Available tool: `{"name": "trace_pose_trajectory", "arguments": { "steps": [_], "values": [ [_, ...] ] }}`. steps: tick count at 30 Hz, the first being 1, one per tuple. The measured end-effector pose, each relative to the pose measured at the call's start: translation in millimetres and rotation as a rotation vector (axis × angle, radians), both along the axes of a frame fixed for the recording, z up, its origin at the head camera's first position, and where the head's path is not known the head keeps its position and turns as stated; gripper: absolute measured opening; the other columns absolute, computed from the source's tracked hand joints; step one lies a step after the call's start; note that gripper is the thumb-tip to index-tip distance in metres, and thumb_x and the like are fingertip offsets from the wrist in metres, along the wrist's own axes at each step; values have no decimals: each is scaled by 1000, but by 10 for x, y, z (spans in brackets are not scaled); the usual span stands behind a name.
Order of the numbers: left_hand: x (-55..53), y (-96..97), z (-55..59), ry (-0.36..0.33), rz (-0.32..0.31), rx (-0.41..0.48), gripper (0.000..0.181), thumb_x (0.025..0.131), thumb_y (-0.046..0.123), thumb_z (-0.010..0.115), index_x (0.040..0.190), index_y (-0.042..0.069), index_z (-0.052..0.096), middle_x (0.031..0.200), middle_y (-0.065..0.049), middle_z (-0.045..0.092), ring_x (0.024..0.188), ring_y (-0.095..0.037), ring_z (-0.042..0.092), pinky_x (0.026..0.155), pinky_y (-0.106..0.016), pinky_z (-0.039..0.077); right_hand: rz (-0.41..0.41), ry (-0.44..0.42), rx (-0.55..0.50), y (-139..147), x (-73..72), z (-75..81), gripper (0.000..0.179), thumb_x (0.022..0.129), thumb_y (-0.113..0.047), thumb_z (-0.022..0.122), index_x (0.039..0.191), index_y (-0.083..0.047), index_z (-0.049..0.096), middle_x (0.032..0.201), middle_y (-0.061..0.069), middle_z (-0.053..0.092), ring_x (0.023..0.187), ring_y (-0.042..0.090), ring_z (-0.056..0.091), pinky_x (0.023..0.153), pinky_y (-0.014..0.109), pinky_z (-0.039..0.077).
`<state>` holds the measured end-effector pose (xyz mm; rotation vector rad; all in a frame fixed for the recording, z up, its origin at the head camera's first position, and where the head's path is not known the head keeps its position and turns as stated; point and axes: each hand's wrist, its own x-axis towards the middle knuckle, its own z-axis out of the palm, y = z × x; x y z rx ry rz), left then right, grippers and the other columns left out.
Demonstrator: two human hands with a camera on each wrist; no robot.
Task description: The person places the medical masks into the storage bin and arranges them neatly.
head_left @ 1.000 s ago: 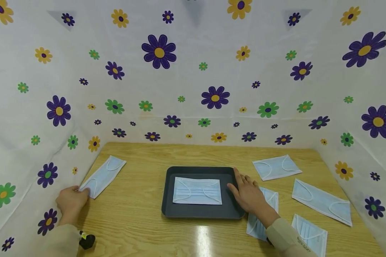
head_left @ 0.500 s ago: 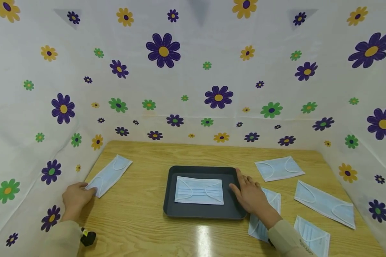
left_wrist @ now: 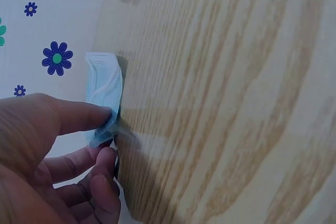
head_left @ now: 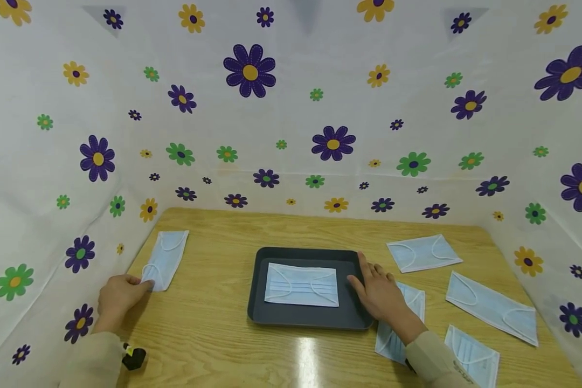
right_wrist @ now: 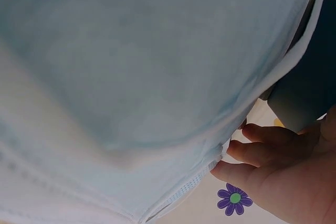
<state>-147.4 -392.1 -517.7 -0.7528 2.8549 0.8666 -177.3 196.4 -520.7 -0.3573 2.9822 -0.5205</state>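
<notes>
At the left of the table, a light-blue face mask (head_left: 171, 253) with white ear loops is pinched at its near end by my left hand (head_left: 120, 299). In the left wrist view the thumb and a finger hold the mask (left_wrist: 105, 85), its near end bunched between them. A dark grey tray (head_left: 300, 319) lies mid-table with another mask (head_left: 300, 293) flat inside, pleats showing. My right hand (head_left: 382, 296) rests at the tray's right edge, fingers extended along the rim and thumb over the inside. The right wrist view has a mask (right_wrist: 157, 77) close to the camera.
To the right lie several more masks: one at the back (head_left: 424, 253), one far right (head_left: 492, 310), one near the front (head_left: 472, 355) and one partly under the right forearm (head_left: 393, 345). Flowered white sheeting (head_left: 281, 113) walls the wooden table (head_left: 213, 323).
The left mask has turned so it points more straight away from me, its near end drawn slightly right by the left hand. The right hand stays at the tray. The head view shifts a little.
</notes>
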Motion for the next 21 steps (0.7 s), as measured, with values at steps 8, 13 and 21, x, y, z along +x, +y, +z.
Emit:
{"name": "trace_pose_trajectory", "arguments": {
  "steps": [8,13,21],
  "values": [
    [-3,16,49,-6,11,47,58,99,42,64,118,-12,70,99,-26,72,89,-36,62,69,-38,47,2,14,-1,-5,-5,-4,76,114,-49,36,169,-2,14,158,33,46,148,57,39,118,74,30],
    [3,46,41,52,42,173,53,101,33,62,121,-16,67,72,-7,74,69,-19,70,62,-26,52,3,18,-5,-4,-3,-5,75,114,-49,36,169,-2,15,158,33,47,148,57,39,118,74,30],
    [-24,108,20,42,32,457,56,101,17,60,137,-24,48,74,-4,75,62,-12,74,60,-30,63,-1,22,1,2,-13,-12,75,114,-48,36,169,-2,15,157,33,47,148,57,40,118,74,30]
  ]
}}
